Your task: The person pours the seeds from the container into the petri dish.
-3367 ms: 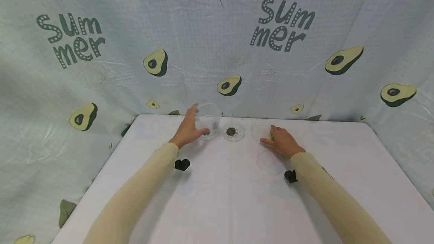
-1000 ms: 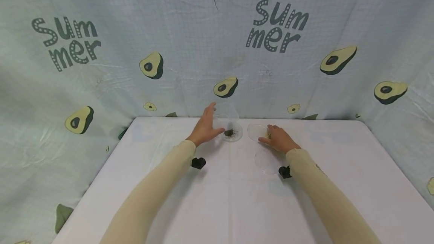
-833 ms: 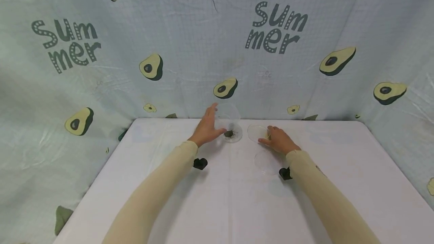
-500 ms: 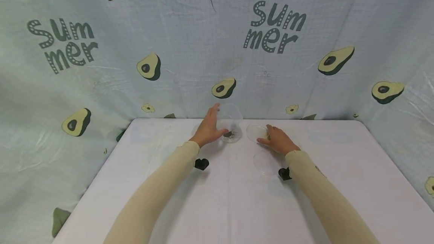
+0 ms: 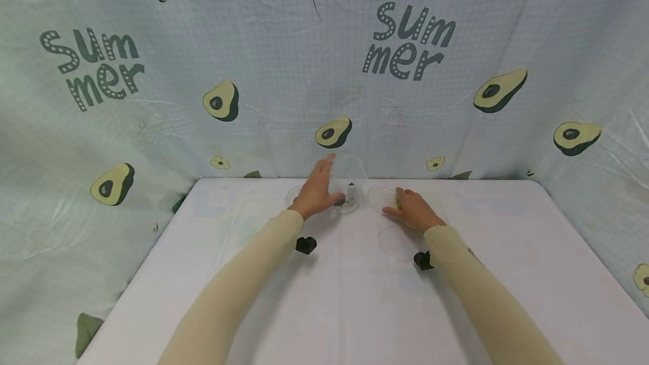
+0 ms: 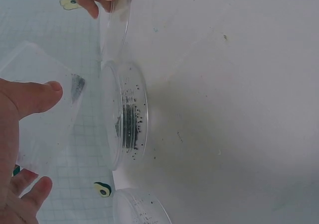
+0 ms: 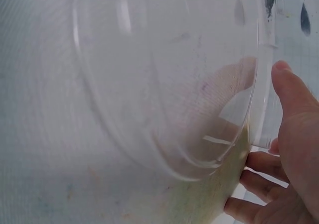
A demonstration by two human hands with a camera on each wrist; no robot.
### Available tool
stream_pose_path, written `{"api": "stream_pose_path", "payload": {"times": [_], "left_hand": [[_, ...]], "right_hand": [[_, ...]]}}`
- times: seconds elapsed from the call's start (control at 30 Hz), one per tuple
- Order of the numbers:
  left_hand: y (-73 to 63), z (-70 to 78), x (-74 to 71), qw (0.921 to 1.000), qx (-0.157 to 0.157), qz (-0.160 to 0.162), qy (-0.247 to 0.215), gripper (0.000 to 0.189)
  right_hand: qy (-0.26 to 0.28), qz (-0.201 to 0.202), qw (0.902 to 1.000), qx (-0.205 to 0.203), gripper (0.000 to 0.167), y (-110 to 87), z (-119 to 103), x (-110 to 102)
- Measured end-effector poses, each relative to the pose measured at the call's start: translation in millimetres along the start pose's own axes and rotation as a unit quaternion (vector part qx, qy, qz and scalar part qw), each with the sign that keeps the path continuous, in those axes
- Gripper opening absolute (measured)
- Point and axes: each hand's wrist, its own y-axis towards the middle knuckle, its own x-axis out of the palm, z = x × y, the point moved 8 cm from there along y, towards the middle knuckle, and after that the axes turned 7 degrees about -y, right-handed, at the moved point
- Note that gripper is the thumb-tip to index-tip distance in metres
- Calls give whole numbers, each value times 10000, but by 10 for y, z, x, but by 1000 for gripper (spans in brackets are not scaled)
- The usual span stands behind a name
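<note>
My left hand (image 5: 318,187) grips a clear plastic cup (image 5: 350,169) above the middle petri dish (image 5: 349,208). Dark residue shows at the cup's lower end in the left wrist view, with my thumb (image 6: 37,97) across its side. Dark granules (image 6: 130,127) lie in that dish. My right hand (image 5: 414,210) holds the edge of the right petri dish (image 5: 376,199) between thumb and fingers. Behind my left hand, the left petri dish (image 5: 292,193) is partly hidden.
A clear round lid or dish (image 5: 396,244) lies in front of the right petri dish. The white table (image 5: 345,308) meets a printed curtain (image 5: 284,61) at its back edge. A few specks (image 6: 179,136) lie on the table by the middle dish.
My left hand has carried the cup rightward, from over the left petri dish to over the middle one. My right hand stays at the right dish. The whole view has shifted slightly.
</note>
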Motion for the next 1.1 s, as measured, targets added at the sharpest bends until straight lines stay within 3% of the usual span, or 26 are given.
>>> {"api": "stream_pose_path", "payload": {"times": [0.33,1.1], "left_hand": [[34,58,34,9997,185,121,105,99],[139,260,137,9913,730,382,1023,92]], "right_hand": [[0,-55,10000,46,82,-7,24,9],[-200,-38,9997,124,82,39,27,50]]}}
